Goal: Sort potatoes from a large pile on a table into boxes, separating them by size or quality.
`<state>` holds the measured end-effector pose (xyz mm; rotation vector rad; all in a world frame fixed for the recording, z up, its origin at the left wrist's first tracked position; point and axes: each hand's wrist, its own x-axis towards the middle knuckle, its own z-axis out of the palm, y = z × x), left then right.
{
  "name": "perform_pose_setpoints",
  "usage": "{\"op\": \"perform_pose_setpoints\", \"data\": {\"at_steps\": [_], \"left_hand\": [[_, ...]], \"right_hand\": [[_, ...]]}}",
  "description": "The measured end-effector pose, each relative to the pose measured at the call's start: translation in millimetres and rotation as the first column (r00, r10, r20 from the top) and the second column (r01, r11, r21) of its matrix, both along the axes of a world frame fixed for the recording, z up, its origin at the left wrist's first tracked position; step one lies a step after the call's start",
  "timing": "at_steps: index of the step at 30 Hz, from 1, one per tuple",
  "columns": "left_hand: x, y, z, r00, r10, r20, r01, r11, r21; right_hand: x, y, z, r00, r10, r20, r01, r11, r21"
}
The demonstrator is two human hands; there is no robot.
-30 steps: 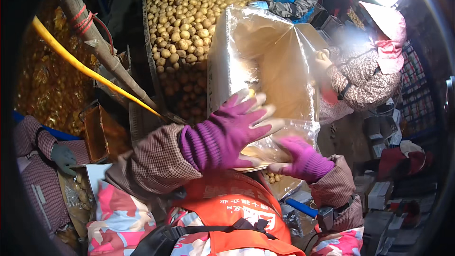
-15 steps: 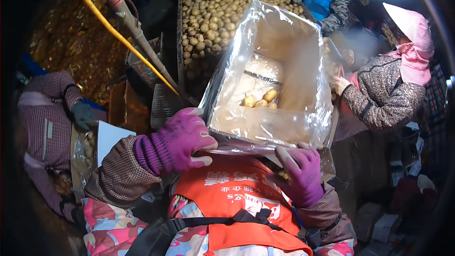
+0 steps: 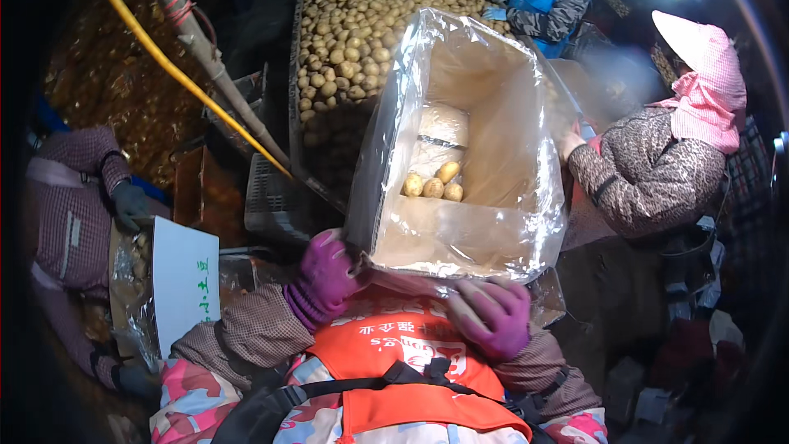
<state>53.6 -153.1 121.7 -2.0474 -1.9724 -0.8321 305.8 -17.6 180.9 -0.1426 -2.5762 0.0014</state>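
1. Cardboard box, rectangular, lined with glossy, crinkled plastic, sits before me.
2. Mouth up, long axis pointing away from me.
3. My left fingers and right fingers curl at its near edge; whether gripping, I cannot tell.

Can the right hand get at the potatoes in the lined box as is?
Probably yes: the box is open-topped and the potatoes look uncovered; the right hand need only clear the near rim.

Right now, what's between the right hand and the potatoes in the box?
In the head view, the box's near wall and clear liner lie between right hand and potatoes.
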Motion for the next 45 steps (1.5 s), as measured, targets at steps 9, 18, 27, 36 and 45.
{"op": "perform_pose_setpoints", "data": {"at_steps": [9, 18, 27, 36, 45], "left_hand": [[-11.9, -3.6, -80.7, 0.827, 0.189, 0.53, -0.229, 0.973, 0.011], [-97.0, -5.5, -59.3, 0.882, 0.45, 0.136, -0.236, 0.675, -0.699], [-28.9, 132.8, 90.3, 0.852, 0.519, 0.069, -0.323, 0.625, -0.711], [-97.2, 71.0, 65.3, 0.749, 0.49, 0.446, -0.195, 0.806, -0.559], [-50.4, -34.2, 73.8, 0.723, 0.605, 0.333, -0.491, 0.789, -0.37]], "right_hand": [[15.9, 19.6, -121.7, 0.952, -0.307, 0.002, 0.295, 0.912, -0.285], [52.1, 87.2, -58.8, 0.691, -0.649, -0.32, -0.029, 0.417, -0.909], [15.2, 87.0, -170.7, 0.969, -0.245, -0.038, -0.083, -0.178, -0.98], [6.2, 78.2, -160.4, 0.985, -0.132, 0.109, 0.081, -0.202, -0.976], [-4.1, 57.9, -127.3, 0.984, 0.007, 0.177, 0.177, -0.059, -0.982]]}}
